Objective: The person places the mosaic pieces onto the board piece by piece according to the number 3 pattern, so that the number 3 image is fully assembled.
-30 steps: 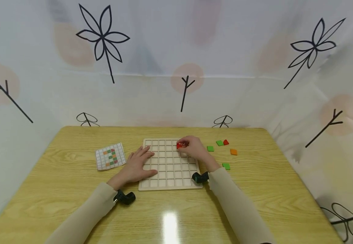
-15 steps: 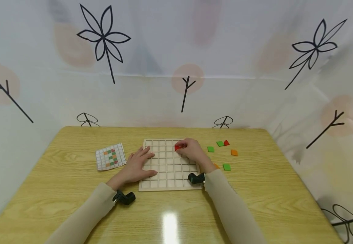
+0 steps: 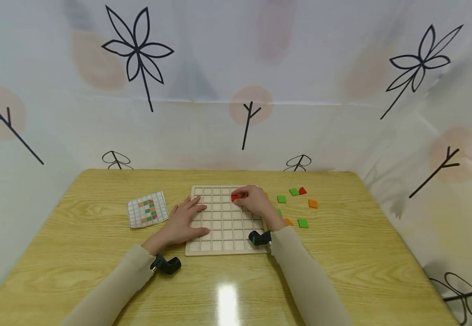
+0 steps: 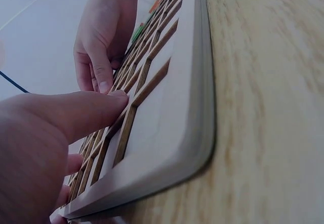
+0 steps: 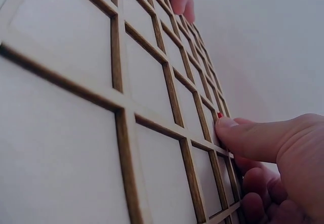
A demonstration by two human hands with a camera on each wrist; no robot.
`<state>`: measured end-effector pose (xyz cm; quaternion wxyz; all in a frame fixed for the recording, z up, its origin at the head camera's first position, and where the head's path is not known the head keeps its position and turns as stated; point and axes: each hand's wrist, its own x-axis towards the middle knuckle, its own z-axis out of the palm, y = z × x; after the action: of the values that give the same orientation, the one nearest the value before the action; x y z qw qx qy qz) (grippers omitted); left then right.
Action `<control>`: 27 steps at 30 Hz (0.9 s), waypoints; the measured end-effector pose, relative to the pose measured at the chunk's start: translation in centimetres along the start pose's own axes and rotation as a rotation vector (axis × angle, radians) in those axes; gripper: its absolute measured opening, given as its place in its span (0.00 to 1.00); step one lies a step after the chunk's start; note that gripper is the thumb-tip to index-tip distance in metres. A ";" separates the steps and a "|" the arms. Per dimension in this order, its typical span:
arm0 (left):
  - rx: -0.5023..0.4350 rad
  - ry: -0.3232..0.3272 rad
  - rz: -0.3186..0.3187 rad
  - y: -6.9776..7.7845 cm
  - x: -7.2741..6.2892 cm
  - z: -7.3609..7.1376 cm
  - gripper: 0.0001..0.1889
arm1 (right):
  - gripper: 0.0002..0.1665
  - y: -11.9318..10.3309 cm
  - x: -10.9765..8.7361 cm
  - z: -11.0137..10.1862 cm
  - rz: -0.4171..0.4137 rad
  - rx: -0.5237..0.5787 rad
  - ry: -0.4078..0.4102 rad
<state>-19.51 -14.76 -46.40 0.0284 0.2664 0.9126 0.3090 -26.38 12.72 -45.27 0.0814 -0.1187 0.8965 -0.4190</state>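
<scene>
A pale wooden grid board lies on the table in the head view, its cells bare where they show. My left hand rests on its left edge with fingers spread; in the left wrist view, the left thumb lies on the grid. Over the board's upper right, my right hand pinches a small red tile between thumb and fingers. Its full shape is hidden by the fingers. The right wrist view shows just a sliver of the red tile at the thumb tip.
A printed pattern card lies left of the board. To the right are scattered loose tiles: green ones, orange ones and a red rounded one. A patterned cloth hangs behind the table's far edge.
My right hand has shifted a little to the left across the board with the red tile, uncovering tiles beside its wrist. The left hand has stayed in place.
</scene>
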 end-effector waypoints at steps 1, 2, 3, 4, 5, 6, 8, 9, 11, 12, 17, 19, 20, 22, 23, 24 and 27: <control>0.002 0.000 -0.001 0.0 0.0 0.0 0.38 | 0.16 0.0 0.0 0.0 0.000 0.005 -0.002; 0.001 -0.003 -0.004 0.0 0.0 0.0 0.38 | 0.16 -0.1 0.0 0.0 0.000 0.012 -0.005; 0.002 -0.005 -0.005 0.0 0.0 -0.1 0.38 | 0.16 -0.1 0.0 0.0 -0.002 0.019 -0.008; 0.004 -0.007 -0.007 0.0 0.0 -0.1 0.38 | 0.16 -0.1 0.0 0.0 -0.003 0.027 -0.010; 0.007 -0.010 -0.008 0.0 0.0 -0.1 0.38 | 0.16 -0.1 0.0 0.0 -0.002 0.034 -0.013; 0.009 -0.013 -0.011 -0.1 0.0 -0.1 0.38 | 0.16 0.0 0.0 0.0 -0.005 0.037 -0.015; 0.015 -0.016 -0.014 -0.1 0.1 0.0 0.38 | 0.17 0.0 0.0 0.0 -0.007 0.047 -0.020; 0.015 -0.018 -0.015 -0.1 0.1 0.0 0.38 | 0.18 0.0 0.0 0.0 -0.007 0.051 -0.023; 0.019 -0.019 -0.015 -0.1 0.1 0.0 0.38 | 0.19 -0.1 -0.1 -0.1 -0.007 0.061 -0.030; 0.022 -0.018 -0.015 -0.1 0.1 0.0 0.38 | 0.20 -0.1 -0.2 -0.1 -0.009 0.065 -0.030; 0.032 -0.027 -0.025 0.0 0.1 -0.1 0.38 | 0.20 -0.2 -0.5 -0.7 -0.037 0.081 -0.020; 0.035 -0.027 -0.026 0.1 0.2 -0.1 0.38 | 0.19 -0.1 -0.7 -1.0 -0.048 0.079 -0.014; 0.035 -0.024 -0.023 0.1 0.2 -0.1 0.38 | 0.19 -0.1 -0.8 -1.1 -0.056 0.073 -0.009; 0.031 -0.021 -0.022 0.2 0.1 -0.1 0.38 | 0.19 0.1 -1.0 -1.4 -0.070 0.057 0.003; 0.029 -0.020 -0.021 0.3 0.1 -0.1 0.38 | 0.19 0.2 -1.1 -1.6 -0.079 0.047 0.011; 0.027 -0.019 -0.020 0.3 0.1 -0.1 0.38 | 0.18 0.3 -1.2 -1.8 -0.085 0.041 0.019; 0.025 -0.020 -0.025 0.4 0.0 -0.2 0.38 | 0.18 0.9 -1.5 -2.5 -0.102 0.026 0.040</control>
<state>-19.34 -14.58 -46.01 0.0382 0.2583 0.9194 0.2943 -25.69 15.46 -44.29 0.0435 -0.1550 0.8853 -0.4363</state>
